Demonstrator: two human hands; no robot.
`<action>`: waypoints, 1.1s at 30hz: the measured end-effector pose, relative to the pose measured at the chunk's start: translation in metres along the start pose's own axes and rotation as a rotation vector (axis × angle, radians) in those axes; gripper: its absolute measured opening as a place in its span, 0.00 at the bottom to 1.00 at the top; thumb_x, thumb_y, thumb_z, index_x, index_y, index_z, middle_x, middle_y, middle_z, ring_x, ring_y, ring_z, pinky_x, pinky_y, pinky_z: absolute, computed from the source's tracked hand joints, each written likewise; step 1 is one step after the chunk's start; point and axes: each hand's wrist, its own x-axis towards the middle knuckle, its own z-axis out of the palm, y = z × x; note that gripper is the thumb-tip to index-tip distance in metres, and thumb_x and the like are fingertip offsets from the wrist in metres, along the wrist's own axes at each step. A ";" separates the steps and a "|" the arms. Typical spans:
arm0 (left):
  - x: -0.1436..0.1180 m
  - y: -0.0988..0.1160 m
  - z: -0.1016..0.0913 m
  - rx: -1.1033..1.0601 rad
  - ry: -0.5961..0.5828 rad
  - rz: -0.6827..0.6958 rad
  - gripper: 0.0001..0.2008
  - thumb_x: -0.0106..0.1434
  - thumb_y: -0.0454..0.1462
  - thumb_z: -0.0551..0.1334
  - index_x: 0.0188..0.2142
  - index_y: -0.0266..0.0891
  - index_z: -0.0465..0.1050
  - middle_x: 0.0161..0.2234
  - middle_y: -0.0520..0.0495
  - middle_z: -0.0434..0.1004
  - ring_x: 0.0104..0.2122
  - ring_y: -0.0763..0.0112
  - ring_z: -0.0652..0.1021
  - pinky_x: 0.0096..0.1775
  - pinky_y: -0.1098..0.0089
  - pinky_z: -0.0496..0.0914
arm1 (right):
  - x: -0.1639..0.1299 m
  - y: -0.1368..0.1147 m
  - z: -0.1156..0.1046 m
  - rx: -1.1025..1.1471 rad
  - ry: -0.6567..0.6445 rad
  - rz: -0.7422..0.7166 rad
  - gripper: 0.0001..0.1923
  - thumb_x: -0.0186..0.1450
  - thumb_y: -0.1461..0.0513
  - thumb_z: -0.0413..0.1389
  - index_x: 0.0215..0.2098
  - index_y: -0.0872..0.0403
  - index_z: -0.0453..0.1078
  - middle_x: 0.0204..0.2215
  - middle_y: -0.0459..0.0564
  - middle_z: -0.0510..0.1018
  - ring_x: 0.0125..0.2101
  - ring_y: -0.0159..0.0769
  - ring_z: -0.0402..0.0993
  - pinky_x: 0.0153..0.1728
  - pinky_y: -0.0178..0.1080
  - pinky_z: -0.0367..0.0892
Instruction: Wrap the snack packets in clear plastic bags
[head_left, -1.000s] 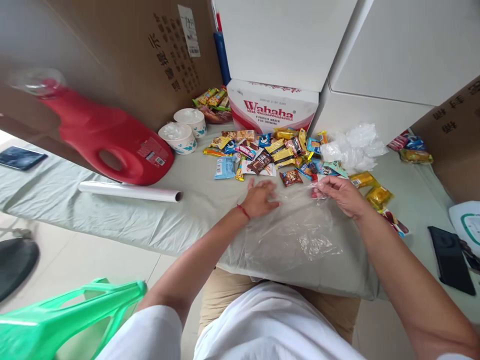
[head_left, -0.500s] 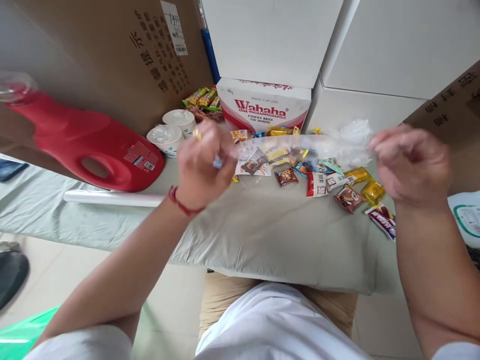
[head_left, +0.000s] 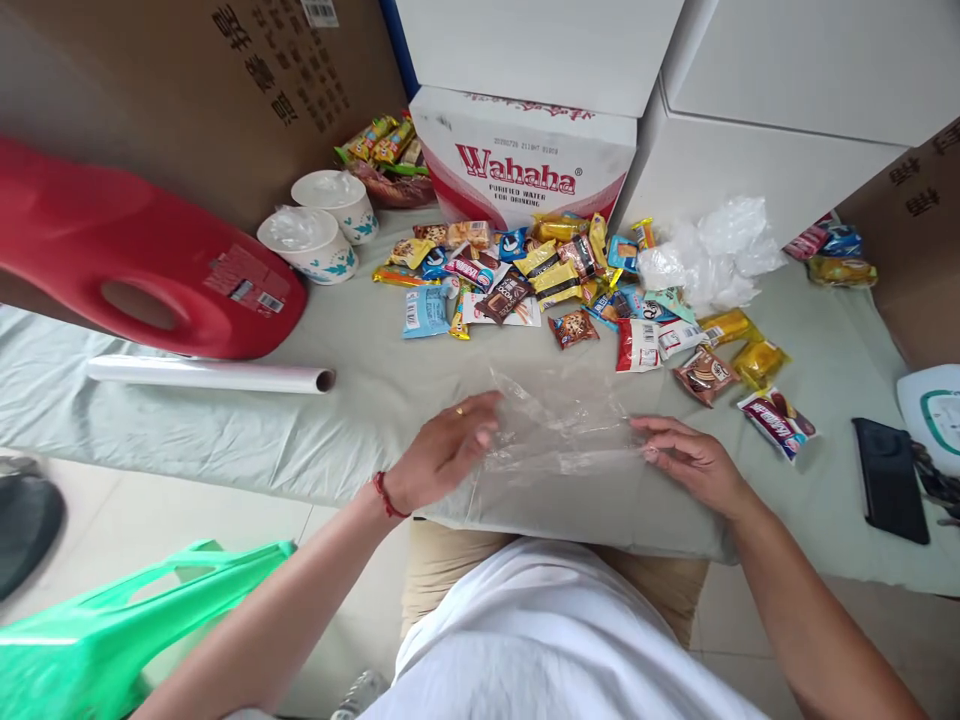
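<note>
Left hand [head_left: 442,455] and right hand [head_left: 694,462] at lower centre of the frame, both loosely open, fingers resting on opposite edges of a crumpled clear plastic bag [head_left: 559,425] lying on the grey-green table cover [head_left: 225,430], heaped snack packets [head_left: 555,285] just above, red jug [head_left: 142,265] upper left.

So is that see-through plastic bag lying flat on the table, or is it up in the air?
Lying down: the clear plastic bag rests crumpled on the grey-green tablecloth, left hand and right hand at its ends.
</note>
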 end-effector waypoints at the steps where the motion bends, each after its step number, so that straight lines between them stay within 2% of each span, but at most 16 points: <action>1: 0.005 0.000 -0.002 0.008 0.014 -0.070 0.20 0.74 0.41 0.45 0.49 0.41 0.75 0.64 0.39 0.72 0.65 0.60 0.70 0.63 0.56 0.67 | -0.002 -0.001 -0.003 -0.039 -0.025 -0.016 0.09 0.71 0.54 0.59 0.42 0.47 0.81 0.56 0.54 0.79 0.54 0.43 0.78 0.56 0.47 0.72; 4: 0.019 0.000 -0.001 0.196 -0.011 -0.212 0.21 0.74 0.43 0.48 0.51 0.41 0.77 0.67 0.41 0.68 0.60 0.56 0.76 0.57 0.54 0.72 | -0.013 -0.007 -0.022 -0.165 -0.164 -0.048 0.10 0.72 0.55 0.57 0.44 0.45 0.81 0.58 0.54 0.78 0.57 0.44 0.76 0.57 0.50 0.72; 7: 0.023 0.004 0.009 0.394 -0.037 -0.224 0.18 0.71 0.42 0.54 0.53 0.42 0.77 0.70 0.40 0.61 0.56 0.50 0.77 0.52 0.49 0.74 | -0.025 -0.021 -0.049 -0.263 -0.391 -0.042 0.12 0.71 0.55 0.58 0.51 0.41 0.79 0.57 0.51 0.79 0.57 0.46 0.76 0.56 0.51 0.75; 8: 0.022 0.006 0.013 0.432 -0.029 -0.218 0.18 0.70 0.41 0.56 0.54 0.42 0.76 0.71 0.40 0.60 0.58 0.48 0.76 0.52 0.48 0.73 | -0.027 -0.029 -0.056 -0.289 -0.411 -0.039 0.14 0.71 0.54 0.59 0.54 0.40 0.78 0.56 0.51 0.79 0.56 0.47 0.77 0.55 0.51 0.75; 10: 0.018 0.010 0.020 0.473 0.020 -0.201 0.19 0.70 0.42 0.57 0.56 0.43 0.76 0.71 0.39 0.59 0.62 0.45 0.71 0.55 0.45 0.71 | -0.021 -0.047 -0.060 -0.343 -0.284 -0.048 0.16 0.71 0.55 0.58 0.56 0.39 0.76 0.54 0.50 0.81 0.54 0.47 0.78 0.54 0.50 0.76; 12: 0.011 0.013 0.028 0.494 0.080 -0.167 0.21 0.71 0.42 0.57 0.61 0.45 0.72 0.72 0.39 0.57 0.67 0.46 0.66 0.61 0.43 0.64 | -0.004 -0.065 -0.045 -0.385 -0.056 -0.101 0.16 0.73 0.57 0.55 0.57 0.40 0.76 0.52 0.50 0.82 0.52 0.45 0.79 0.55 0.51 0.74; 13: 0.007 0.014 0.032 0.502 0.092 -0.142 0.22 0.71 0.42 0.55 0.63 0.47 0.70 0.72 0.39 0.56 0.69 0.48 0.63 0.64 0.42 0.60 | 0.009 -0.071 -0.031 -0.396 0.004 -0.148 0.16 0.74 0.58 0.53 0.57 0.41 0.75 0.52 0.50 0.82 0.53 0.44 0.78 0.57 0.51 0.73; 15: -0.003 0.014 0.042 0.523 0.081 -0.105 0.25 0.73 0.42 0.53 0.68 0.49 0.63 0.72 0.39 0.56 0.70 0.49 0.62 0.67 0.40 0.52 | 0.039 -0.075 0.005 -0.400 -0.035 -0.260 0.18 0.76 0.58 0.51 0.60 0.45 0.73 0.56 0.51 0.79 0.58 0.43 0.74 0.61 0.51 0.69; 17: -0.019 0.011 0.049 0.548 0.060 -0.101 0.27 0.74 0.42 0.51 0.71 0.50 0.58 0.72 0.39 0.56 0.69 0.49 0.63 0.67 0.38 0.48 | 0.069 -0.065 0.041 -0.486 -0.106 -0.318 0.22 0.75 0.55 0.51 0.65 0.51 0.68 0.65 0.54 0.71 0.66 0.46 0.63 0.68 0.54 0.59; 20: -0.045 0.007 0.052 0.574 0.075 -0.111 0.29 0.74 0.41 0.51 0.72 0.50 0.54 0.72 0.39 0.57 0.69 0.49 0.64 0.67 0.40 0.51 | 0.099 -0.040 0.074 -0.659 -0.096 -0.148 0.25 0.76 0.55 0.48 0.67 0.57 0.65 0.69 0.59 0.63 0.71 0.54 0.54 0.70 0.64 0.49; 22: -0.059 0.009 0.045 0.585 0.157 -0.114 0.29 0.73 0.39 0.52 0.72 0.49 0.54 0.71 0.37 0.60 0.68 0.48 0.64 0.64 0.42 0.58 | 0.107 -0.029 0.077 -0.683 -0.062 -0.076 0.25 0.77 0.55 0.46 0.66 0.59 0.66 0.69 0.62 0.64 0.70 0.56 0.55 0.68 0.65 0.52; 24: -0.061 0.018 0.034 0.588 0.340 -0.113 0.28 0.71 0.36 0.55 0.70 0.46 0.59 0.66 0.34 0.67 0.66 0.45 0.67 0.59 0.44 0.64 | 0.110 -0.031 0.069 -0.632 -0.021 -0.126 0.24 0.77 0.55 0.46 0.64 0.57 0.69 0.66 0.61 0.69 0.67 0.54 0.60 0.66 0.61 0.58; 27: -0.039 0.038 0.019 0.534 0.581 0.022 0.24 0.67 0.33 0.60 0.62 0.46 0.69 0.53 0.37 0.80 0.59 0.47 0.74 0.55 0.48 0.68 | 0.121 -0.049 0.046 -0.560 0.118 -0.235 0.19 0.76 0.57 0.47 0.57 0.51 0.74 0.54 0.57 0.79 0.58 0.50 0.69 0.60 0.55 0.66; 28: -0.026 0.044 0.017 0.493 0.568 0.101 0.23 0.66 0.33 0.60 0.60 0.46 0.70 0.50 0.39 0.81 0.56 0.50 0.76 0.55 0.50 0.69 | 0.131 -0.056 0.038 -0.573 0.163 -0.253 0.18 0.76 0.58 0.46 0.55 0.50 0.75 0.50 0.56 0.80 0.56 0.49 0.70 0.59 0.54 0.67; 30: 0.003 0.047 0.018 0.428 0.407 0.201 0.21 0.68 0.34 0.59 0.59 0.45 0.71 0.51 0.41 0.82 0.56 0.55 0.77 0.56 0.53 0.69 | 0.161 -0.063 0.026 -0.671 0.192 -0.286 0.17 0.75 0.62 0.48 0.56 0.52 0.74 0.51 0.56 0.79 0.57 0.50 0.68 0.59 0.52 0.66; 33: 0.039 0.033 0.030 0.461 0.179 0.046 0.21 0.72 0.40 0.54 0.61 0.42 0.72 0.62 0.38 0.74 0.65 0.51 0.70 0.64 0.45 0.60 | 0.223 -0.057 0.019 -0.880 0.068 -0.340 0.24 0.69 0.66 0.55 0.63 0.58 0.68 0.63 0.60 0.69 0.65 0.55 0.58 0.66 0.58 0.55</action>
